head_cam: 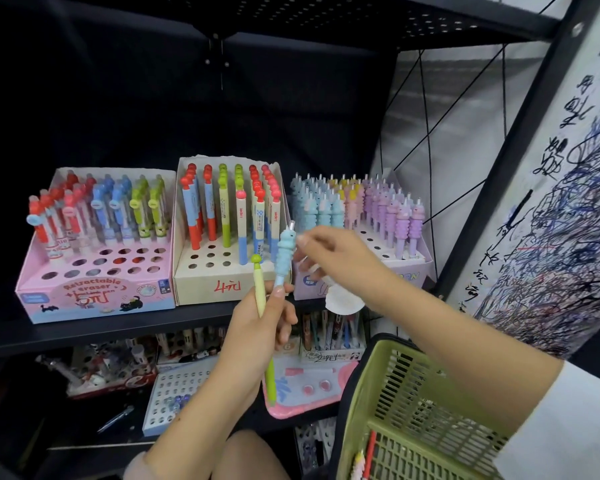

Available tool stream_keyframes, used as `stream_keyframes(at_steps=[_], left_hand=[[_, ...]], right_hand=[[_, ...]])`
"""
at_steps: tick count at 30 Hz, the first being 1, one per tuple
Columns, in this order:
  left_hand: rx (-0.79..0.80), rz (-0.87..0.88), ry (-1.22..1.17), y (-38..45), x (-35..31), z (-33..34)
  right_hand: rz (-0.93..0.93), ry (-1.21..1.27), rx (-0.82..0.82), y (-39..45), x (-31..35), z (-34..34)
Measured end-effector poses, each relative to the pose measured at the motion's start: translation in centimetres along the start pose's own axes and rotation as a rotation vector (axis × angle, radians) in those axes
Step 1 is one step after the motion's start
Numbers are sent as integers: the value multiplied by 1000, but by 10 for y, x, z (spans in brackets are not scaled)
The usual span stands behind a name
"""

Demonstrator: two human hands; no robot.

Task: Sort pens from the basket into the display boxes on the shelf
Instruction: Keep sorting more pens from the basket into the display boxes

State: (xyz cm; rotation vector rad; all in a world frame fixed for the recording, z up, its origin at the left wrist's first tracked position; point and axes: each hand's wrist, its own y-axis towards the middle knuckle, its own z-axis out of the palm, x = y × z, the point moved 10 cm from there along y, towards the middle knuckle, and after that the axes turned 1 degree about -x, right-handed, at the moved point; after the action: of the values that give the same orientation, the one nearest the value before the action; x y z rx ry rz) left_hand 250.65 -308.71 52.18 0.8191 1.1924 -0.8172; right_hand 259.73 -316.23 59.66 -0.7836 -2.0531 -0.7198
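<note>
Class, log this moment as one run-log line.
left hand: holds green pen, blue pen | right hand: reaching for blue pen's top | basket: on right arm | boxes: part filled

Your left hand [257, 327] covers the middle of the green pen [260, 289]; your right hand [329, 252] is motion-blurred, its grip unclear. The basket [388, 393] is cut off at the bottom edge, and the lower shelf boxes [329, 334] are too dim to read

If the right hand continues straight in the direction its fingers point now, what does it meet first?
Probably the light blue ridged pen held upright in the left hand. The right hand reaches leftward, its fingertips right beside the pen's top; contact is unclear.
</note>
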Motion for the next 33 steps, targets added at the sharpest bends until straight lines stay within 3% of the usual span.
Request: stream_keyframes(at_steps=[2, 5, 10, 14, 21, 25, 27, 29, 31, 33], left_hand=[[9, 3, 9, -2, -1, 3], [12, -21, -10, -4, 0, 4], [9, -87, 36, -3, 10, -6], [-10, -136, 73, 0, 19, -14], [-73, -232, -184, 2, 27, -19], [-97, -203, -127, 3, 22, -23], [-93, -151, -74, 1, 16, -24], [-85, -103, -38, -2, 11, -27], [-69, -76, -25, -4, 7, -30], [-58, -70, -66, -3, 5, -32]], right_hand=[[26, 152, 92, -11, 2, 20], [23, 249, 71, -12, 4, 21], [-81, 211, -257, 5, 14, -40], [-149, -16, -430, 15, 15, -75], [-63, -343, -254, 30, -4, -46], [46, -464, -60, 38, -15, -29], [70, -496, -46, 35, -21, -25], [48, -539, -141, 30, -17, -30], [-33, -565, -336, 19, -2, -42], [-130, -462, -412, 7, 19, -39]])
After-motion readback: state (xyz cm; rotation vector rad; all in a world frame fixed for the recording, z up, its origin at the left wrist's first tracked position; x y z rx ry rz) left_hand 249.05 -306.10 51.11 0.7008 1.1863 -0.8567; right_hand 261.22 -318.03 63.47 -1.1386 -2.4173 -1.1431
